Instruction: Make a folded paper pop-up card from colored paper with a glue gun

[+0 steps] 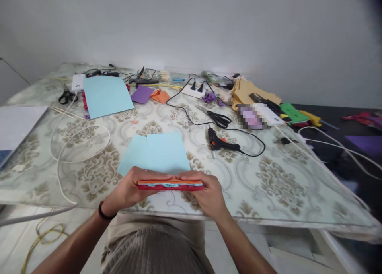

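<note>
Between my two hands is a flat stack of folded paper (170,185), seen edge-on, with orange on top, light blue in the middle and red below. My left hand (131,188) grips its left end and my right hand (207,192) its right end, thumbs along the upper edge. The stack is held just above the table's near edge. Behind it lie light blue paper sheets (167,150), overlapping, their near edge partly hidden by my hands. A black hot glue gun (222,142) rests to the right of those sheets, and black-handled scissors (219,118) lie beyond it.
Another light blue sheet (107,95) lies back left, beside purple paper (142,94) and folded orange paper (160,96). A white power strip (193,91) sits near the wall. White cable (61,166) loops across the left side. Brown paper (253,92) is stacked back right.
</note>
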